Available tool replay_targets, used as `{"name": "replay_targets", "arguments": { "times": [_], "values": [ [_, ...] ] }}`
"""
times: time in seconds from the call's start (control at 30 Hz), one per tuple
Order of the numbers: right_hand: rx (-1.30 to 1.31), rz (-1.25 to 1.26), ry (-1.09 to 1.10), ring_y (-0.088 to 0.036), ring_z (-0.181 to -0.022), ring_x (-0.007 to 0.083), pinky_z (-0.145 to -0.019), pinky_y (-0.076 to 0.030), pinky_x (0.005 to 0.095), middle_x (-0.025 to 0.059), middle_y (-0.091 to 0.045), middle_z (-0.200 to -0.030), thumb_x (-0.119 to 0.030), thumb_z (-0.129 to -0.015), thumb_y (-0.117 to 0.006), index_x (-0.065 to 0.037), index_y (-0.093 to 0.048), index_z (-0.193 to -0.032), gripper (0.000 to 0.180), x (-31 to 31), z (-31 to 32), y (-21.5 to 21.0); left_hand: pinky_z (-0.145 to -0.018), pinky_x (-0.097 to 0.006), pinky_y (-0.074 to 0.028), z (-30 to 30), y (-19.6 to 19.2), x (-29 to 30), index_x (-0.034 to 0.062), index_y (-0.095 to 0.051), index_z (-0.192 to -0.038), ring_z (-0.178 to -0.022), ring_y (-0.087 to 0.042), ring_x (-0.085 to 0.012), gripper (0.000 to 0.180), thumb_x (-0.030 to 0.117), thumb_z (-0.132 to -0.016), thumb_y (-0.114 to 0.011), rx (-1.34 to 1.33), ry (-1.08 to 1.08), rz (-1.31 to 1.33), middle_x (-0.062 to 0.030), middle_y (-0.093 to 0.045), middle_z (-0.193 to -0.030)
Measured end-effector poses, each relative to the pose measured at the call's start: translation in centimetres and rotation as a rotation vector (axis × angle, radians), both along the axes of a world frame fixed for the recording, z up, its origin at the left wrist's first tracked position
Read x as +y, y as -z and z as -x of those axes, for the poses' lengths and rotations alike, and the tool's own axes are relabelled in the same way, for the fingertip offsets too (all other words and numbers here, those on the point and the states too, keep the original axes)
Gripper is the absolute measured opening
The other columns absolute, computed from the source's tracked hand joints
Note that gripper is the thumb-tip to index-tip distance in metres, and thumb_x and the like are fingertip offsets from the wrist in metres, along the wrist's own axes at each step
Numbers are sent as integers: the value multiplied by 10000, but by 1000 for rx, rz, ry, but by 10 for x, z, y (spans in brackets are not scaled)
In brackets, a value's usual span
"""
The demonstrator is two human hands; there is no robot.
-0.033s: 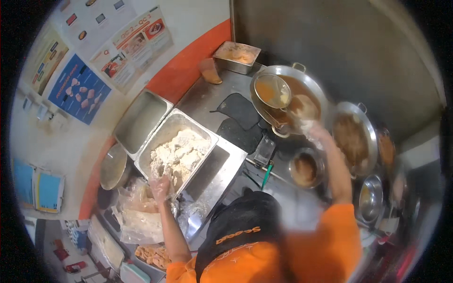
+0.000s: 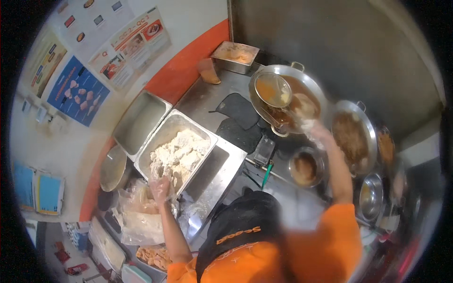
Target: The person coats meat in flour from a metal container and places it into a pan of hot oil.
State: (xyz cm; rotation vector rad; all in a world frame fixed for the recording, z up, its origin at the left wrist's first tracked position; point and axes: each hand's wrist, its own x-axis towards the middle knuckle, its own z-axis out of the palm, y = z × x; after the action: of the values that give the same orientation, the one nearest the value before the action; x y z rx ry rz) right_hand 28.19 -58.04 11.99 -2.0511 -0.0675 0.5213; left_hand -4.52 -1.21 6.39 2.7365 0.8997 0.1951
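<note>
Across the corner of this kitchen runs the metal bench [image 2: 194,101], and toward its right sits the wide pan [image 2: 318,89], brown liquid inside. Over on the left, the deep tray [image 2: 194,122] sits slantwise, long axis running from near left to far right, heaped with pale coated pieces [image 2: 186,146].

Now to the strainer [image 2: 271,89]! It's at the pan's left side, round bowl over the liquid, a few pale bits caught near its right edge. Right hand [image 2: 317,133] is the nearer one by far, at the pan's near right edge, and from there the bowl lies away and to the left. That looks like the strainer's long axis too: bowl end pointing far left, handle end back toward the right hand, though blur hides the join.

And the grip? Right hand's fingers look curled, but whether they're around the handle, I can't tell from this spot. Left hand [image 2: 161,187] is well apart from all that, down at the tray's near end, fingers against the coated pieces; clenched or loose, I can't make out.
</note>
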Motion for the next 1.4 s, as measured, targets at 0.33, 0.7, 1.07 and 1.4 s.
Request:
{"name": "replay_targets", "arguments": {
  "times": [0.33, 0.7, 1.07, 1.4],
  "values": [
    [-363, 821, -11, -500, -1122, 336, -936, -403, 381, 203, -493, -1245, -226, -864, -446, -43, -455, -1266, 442, -11, 28, -80, -843, -455, -396, 9, 56, 39, -66, -541, -1073, -955, -501, -435, 479, 281, -747, -592, -12, -60, 32, -295, -542, -1064],
    [-583, 1279, -28, -601, -951, 352, -766, -505, 407, 248, -602, -989, -65, -800, -466, 34, -616, -934, 224, -42, 1, -29, -835, -421, -402, 8, 21, 7, -87, -495, -1108, -920, -523, -380, 577, 300, -708, -649, -403, -141, 360, -264, -554, -1010],
    [-273, 1218, -540, -625, -736, 307, -635, -481, 401, 174, -637, -795, -153, -743, -552, -40, -628, -719, 139, -8, -14, 28, -854, -412, -406, 16, 46, 17, -67, -488, -1141, -950, -528, -360, 589, 307, -723, -667, -407, -80, 379, -231, -562, -1018],
    [-127, 196, -150, -503, -517, 167, -459, -379, 336, 78, -532, -601, -65, -761, -554, 15, -572, -674, 119, 29, -23, 35, -792, -426, -427, 13, 71, 34, -68, -484, -1106, -909, -539, -350, 615, 326, -685, -697, -240, -186, 345, -214, -562, -974]
  ]
}}
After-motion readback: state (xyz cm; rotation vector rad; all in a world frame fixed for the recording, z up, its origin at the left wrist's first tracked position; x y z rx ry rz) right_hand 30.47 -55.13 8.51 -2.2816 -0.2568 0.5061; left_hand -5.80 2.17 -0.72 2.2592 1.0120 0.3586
